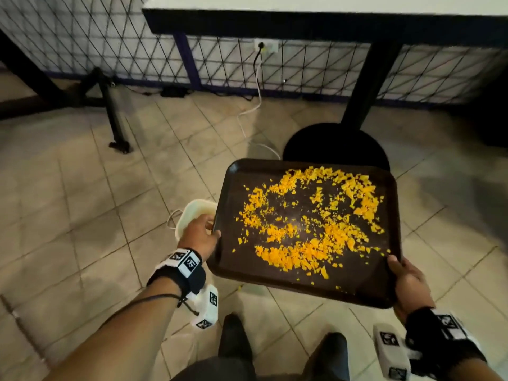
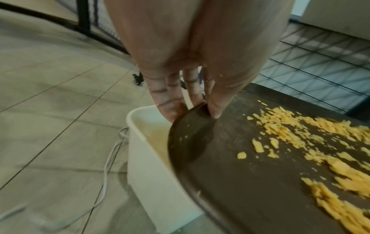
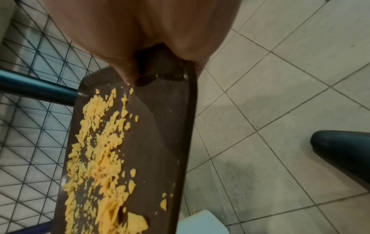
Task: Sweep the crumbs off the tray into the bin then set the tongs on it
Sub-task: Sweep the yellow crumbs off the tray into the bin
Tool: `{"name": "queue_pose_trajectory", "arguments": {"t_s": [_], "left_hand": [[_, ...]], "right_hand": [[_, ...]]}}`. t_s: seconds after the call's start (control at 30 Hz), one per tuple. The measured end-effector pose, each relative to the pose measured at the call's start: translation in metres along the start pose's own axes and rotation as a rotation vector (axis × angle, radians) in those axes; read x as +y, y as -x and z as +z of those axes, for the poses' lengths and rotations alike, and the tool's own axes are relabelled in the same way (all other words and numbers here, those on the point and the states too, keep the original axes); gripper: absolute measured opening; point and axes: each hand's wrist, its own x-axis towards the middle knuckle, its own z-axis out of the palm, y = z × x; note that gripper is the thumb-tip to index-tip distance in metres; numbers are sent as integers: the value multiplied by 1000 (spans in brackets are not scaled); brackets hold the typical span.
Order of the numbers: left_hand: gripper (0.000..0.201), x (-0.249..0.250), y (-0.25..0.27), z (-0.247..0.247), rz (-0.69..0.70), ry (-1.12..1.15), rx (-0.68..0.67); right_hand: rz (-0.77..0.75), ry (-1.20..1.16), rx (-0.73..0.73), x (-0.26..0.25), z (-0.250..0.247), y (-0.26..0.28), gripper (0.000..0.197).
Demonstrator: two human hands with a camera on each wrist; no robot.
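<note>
The left hand (image 1: 198, 235) pinches the left rim of the brown tray (image 1: 354, 284), thumb on top and fingers underneath, as the left wrist view shows. The right hand (image 1: 408, 281) grips the tray's lower-right corner, thumb over the rim. The tray is held in the air at centre frame, still covered in orange crumbs (image 1: 310, 224). The white bin (image 1: 193, 213) stands on the tiled floor (image 1: 82, 202) just beyond the left hand, its mouth partly under the tray's left edge. No tongs are visible.

Risk, as I judge it: the bin mouth looks narrower than the tray's side, so a quick tilt could spill crumbs past the rim onto the floor; pouring over a corner would help. A white cable (image 1: 255, 105) trails beside the bin, and the black pedestal base (image 1: 335, 144) sits just behind the tray, limiting room to the upper right; the left of the frame is open floor.
</note>
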Motion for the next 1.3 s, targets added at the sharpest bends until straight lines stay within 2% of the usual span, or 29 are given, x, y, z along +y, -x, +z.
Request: {"name": "queue_pose_trajectory", "arguments": {"t_s": [0.1, 0.2, 0.27, 0.43, 0.53, 0.63, 0.77, 0.97, 1.07, 1.2, 1.3], "left_hand": [[49, 39, -12, 1, 174, -166, 118], [51, 100, -16, 13, 509, -175, 154], [55, 139, -15, 32, 685, -237, 67], [65, 205, -6, 97, 905, -525, -200], [69, 213, -11, 127, 937, -628, -240], [72, 201, -25, 138, 897, -677, -237], [73, 166, -46, 125, 771, -669, -199], [74, 128, -52, 90, 582, -581, -171], [71, 158, -36, 93, 693, -531, -154], [68, 222, -1, 125, 962, -529, -267], [78, 248, 12, 147, 978, -591, -307]], "right_hand": [[-29, 26, 74, -1, 5, -9, 22], [-49, 76, 91, -1, 10, -17, 28], [-71, 100, 81, -1, 13, -19, 27], [-83, 127, 77, 8, 16, -22, 28], [-83, 124, 86, 14, 16, -21, 21], [-86, 98, 84, 15, 13, -18, 17], [-55, 28, 91, 13, 11, -15, 24], [-98, 24, 98, 15, 10, -15, 18], [-122, 57, 89, 17, 11, -17, 19], [-169, 80, 90, 21, 16, -19, 20], [-199, 94, 100, 25, 17, -23, 21]]}}
